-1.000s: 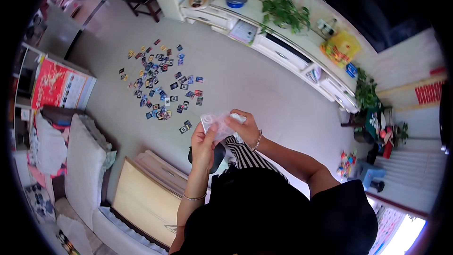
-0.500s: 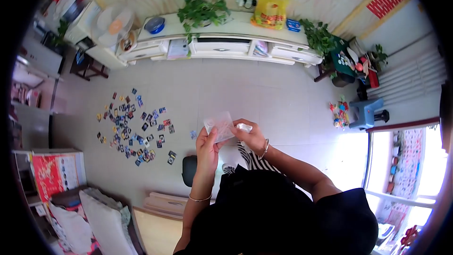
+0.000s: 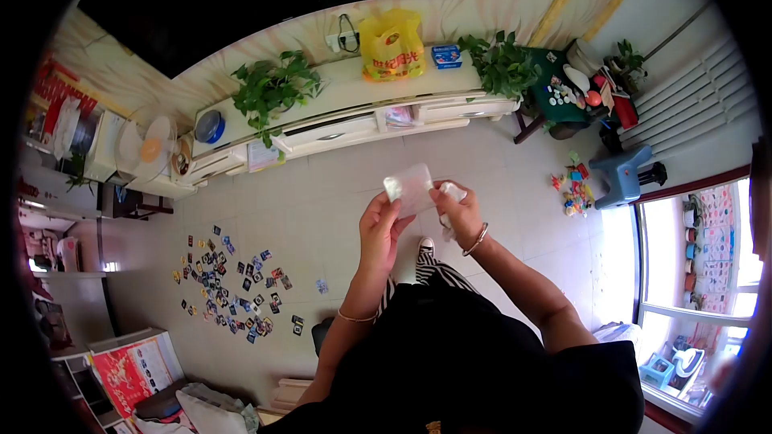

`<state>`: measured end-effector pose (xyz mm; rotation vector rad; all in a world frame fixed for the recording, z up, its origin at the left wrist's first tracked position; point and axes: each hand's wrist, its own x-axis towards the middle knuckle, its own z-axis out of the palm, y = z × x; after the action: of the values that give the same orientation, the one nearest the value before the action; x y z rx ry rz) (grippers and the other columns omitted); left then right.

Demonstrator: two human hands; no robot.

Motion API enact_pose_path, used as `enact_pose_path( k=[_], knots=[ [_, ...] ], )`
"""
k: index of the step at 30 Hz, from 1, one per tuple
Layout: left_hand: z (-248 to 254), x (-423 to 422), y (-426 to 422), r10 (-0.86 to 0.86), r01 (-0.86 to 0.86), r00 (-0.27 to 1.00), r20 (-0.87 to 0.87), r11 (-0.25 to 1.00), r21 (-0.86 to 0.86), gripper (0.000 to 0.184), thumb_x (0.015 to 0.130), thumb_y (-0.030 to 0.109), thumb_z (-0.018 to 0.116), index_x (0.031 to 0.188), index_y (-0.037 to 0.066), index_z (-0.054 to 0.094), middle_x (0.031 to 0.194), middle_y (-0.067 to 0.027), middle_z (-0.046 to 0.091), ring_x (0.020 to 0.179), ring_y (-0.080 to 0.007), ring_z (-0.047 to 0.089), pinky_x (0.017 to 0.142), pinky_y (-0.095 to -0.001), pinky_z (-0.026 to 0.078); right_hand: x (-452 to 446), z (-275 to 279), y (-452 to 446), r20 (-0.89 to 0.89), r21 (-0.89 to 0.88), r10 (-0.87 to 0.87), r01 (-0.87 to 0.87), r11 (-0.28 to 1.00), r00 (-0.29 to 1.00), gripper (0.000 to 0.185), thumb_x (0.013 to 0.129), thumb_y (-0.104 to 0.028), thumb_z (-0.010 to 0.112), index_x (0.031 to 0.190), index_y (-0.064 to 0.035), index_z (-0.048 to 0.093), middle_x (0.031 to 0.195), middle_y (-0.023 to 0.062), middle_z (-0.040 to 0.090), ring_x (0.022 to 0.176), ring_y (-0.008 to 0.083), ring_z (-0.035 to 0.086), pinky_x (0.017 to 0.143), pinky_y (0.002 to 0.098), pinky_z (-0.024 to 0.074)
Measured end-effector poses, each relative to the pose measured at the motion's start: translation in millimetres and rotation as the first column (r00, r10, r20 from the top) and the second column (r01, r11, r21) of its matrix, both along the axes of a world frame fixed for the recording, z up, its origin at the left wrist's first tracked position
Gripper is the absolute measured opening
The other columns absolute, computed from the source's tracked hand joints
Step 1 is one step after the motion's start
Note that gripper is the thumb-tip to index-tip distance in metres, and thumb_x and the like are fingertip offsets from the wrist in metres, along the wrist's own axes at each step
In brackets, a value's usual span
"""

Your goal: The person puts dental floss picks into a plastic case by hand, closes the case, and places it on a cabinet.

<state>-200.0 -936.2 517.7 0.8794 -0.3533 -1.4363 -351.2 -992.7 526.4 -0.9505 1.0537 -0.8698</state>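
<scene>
My left hand [image 3: 379, 229] pinches the lower left side of a thin, translucent, whitish rectangular sheet or case [image 3: 411, 190]. At the sheet's right edge, the fingers of my right hand [image 3: 460, 213] are closed, holding a crumpled white piece [image 3: 453, 191] that looks like tissue or plastic. Part of that white piece hangs below the palm. Both hands are raised in front of me, above the floor. Whether the sheet is a bag or a box, I cannot tell.
Many small cards [image 3: 233, 289] lie scattered on the floor at the left. A long white cabinet [image 3: 338, 104] bears plants and a yellow bag [image 3: 392, 44]. Colourful toys [image 3: 576, 190] and a blue stool [image 3: 622, 174] stand at the right. A sofa is at the lower left.
The view has turned to the right. The translucent sheet, crumpled at first, is now spread flatter and held higher. A striped trouser leg and a shoe have come into view.
</scene>
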Motion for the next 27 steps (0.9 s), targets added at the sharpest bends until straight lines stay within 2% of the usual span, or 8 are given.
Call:
enact_pose_path(
  k=[3, 7, 10, 14, 15, 17, 22, 27],
  knots=[
    [0.1, -10.5, -54.5, -0.064, 0.061, 0.995, 0.074, 0.997, 0.048, 0.026, 0.089, 0.013, 0.056, 0.113, 0.002, 0.054, 0.102, -0.004, 0.06, 0.091, -0.0113, 0.059, 0.079, -0.0269, 0.05, -12.9, -8.5, -44.0, 0.004, -0.033, -0.108, 0.108, 0.994, 0.994, 0.021, 0.084, -0.017, 0.062, 0.096, -0.0012, 0.06, 0.062, -0.0034, 0.05, 0.052, 0.004, 0.044, 0.046, 0.0202, 0.0342],
    [-23.5, -7.0, -120.9, -0.187, 0.168, 0.963, 0.195, 0.979, 0.112, 0.026, 0.088, 0.016, 0.059, 0.111, 0.003, 0.057, 0.1, -0.0025, 0.06, 0.088, -0.0094, 0.057, 0.074, -0.024, 0.047, -15.2, -22.2, -92.9, -0.037, -0.026, -0.225, 0.224, 0.974, 0.974, 0.02, 0.085, -0.018, 0.062, 0.097, -0.0022, 0.062, 0.062, -0.0035, 0.051, 0.052, 0.0042, 0.044, 0.046, 0.02, 0.0343],
    [-32.4, -5.7, -173.3, -0.181, 0.152, 0.96, 0.215, 0.978, 0.145, 0.025, 0.086, 0.012, 0.063, 0.109, 0.006, 0.055, 0.087, 0.0013, 0.057, 0.08, -0.0081, 0.057, 0.069, -0.0229, 0.049, -7.6, -35.3, -134.5, -0.051, -0.032, -0.303, 0.302, 0.953, 0.952, 0.021, 0.085, -0.019, 0.062, 0.098, -0.0019, 0.063, 0.07, -0.004, 0.055, 0.059, 0.0035, 0.046, 0.051, 0.0193, 0.0365],
    [-57.0, -0.7, -238.9, -0.209, 0.178, 0.948, 0.24, 0.973, 0.146, 0.021, 0.084, 0.014, 0.065, 0.098, 0.007, 0.051, 0.087, 0.0009, 0.056, 0.08, -0.0093, 0.057, 0.069, -0.0241, 0.048, 0.2, -39.5, -184.8, -0.107, 0.076, -0.392, 0.4, 0.913, 0.914, 0.021, 0.086, -0.017, 0.062, 0.1, -0.0014, 0.063, 0.078, -0.0041, 0.059, 0.066, 0.0024, 0.049, 0.055, 0.0185, 0.0385],
    [-59.8, -0.3, -255.6, -0.22, 0.187, 0.945, 0.241, 0.97, 0.155, 0.021, 0.084, 0.014, 0.065, 0.098, 0.007, 0.051, 0.087, 0.0009, 0.056, 0.08, -0.0093, 0.057, 0.069, -0.0241, 0.048, 0.8, -42.1, -197.4, -0.108, 0.086, -0.399, 0.409, 0.909, 0.91, 0.021, 0.086, -0.017, 0.062, 0.1, -0.0014, 0.063, 0.078, -0.0041, 0.059, 0.066, 0.0024, 0.049, 0.055, 0.0185, 0.0385],
    [-66.8, -1.3, -285.9, -0.249, 0.209, 0.932, 0.263, 0.963, 0.171, 0.02, 0.084, 0.013, 0.064, 0.098, 0.007, 0.051, 0.087, 0.0009, 0.056, 0.08, -0.009, 0.057, 0.069, -0.0241, 0.048, 0.5, -51.1, -223.1, -0.063, -0.031, -0.438, 0.437, 0.899, 0.897, 0.022, 0.086, -0.015, 0.063, 0.103, -0.0022, 0.063, 0.078, -0.0034, 0.06, 0.066, 0.0025, 0.05, 0.056, 0.0177, 0.0391],
    [-86.3, -22.1, -353.6, -0.268, 0.22, 0.926, 0.266, 0.955, 0.197, 0.021, 0.084, 0.013, 0.064, 0.1, 0.006, 0.052, 0.09, -0.0001, 0.058, 0.081, -0.009, 0.057, 0.07, -0.0243, 0.048, -17.6, -72.7, -288.3, -0.041, -0.062, -0.461, 0.459, 0.886, 0.886, 0.021, 0.085, -0.009, 0.062, 0.105, -0.0023, 0.062, 0.081, -0.0022, 0.062, 0.07, 0.0037, 0.053, 0.06, 0.0176, 0.0421],
    [-145.8, -63.0, -430.2, -0.179, 0.119, 0.931, 0.319, 0.973, 0.196, 0.026, 0.087, 0.016, 0.063, 0.106, 0.003, 0.052, 0.099, -0.0033, 0.059, 0.083, -0.0095, 0.058, 0.069, -0.0245, 0.049, -49.0, -149.0, -385.2, -0.039, -0.105, -0.459, 0.454, 0.885, 0.887, 0.019, 0.086, -0.007, 0.06, 0.104, -0.0014, 0.062, 0.084, -0.0001, 0.063, 0.076, 0.0045, 0.055, 0.064, 0.0184, 0.044]
  ],
)
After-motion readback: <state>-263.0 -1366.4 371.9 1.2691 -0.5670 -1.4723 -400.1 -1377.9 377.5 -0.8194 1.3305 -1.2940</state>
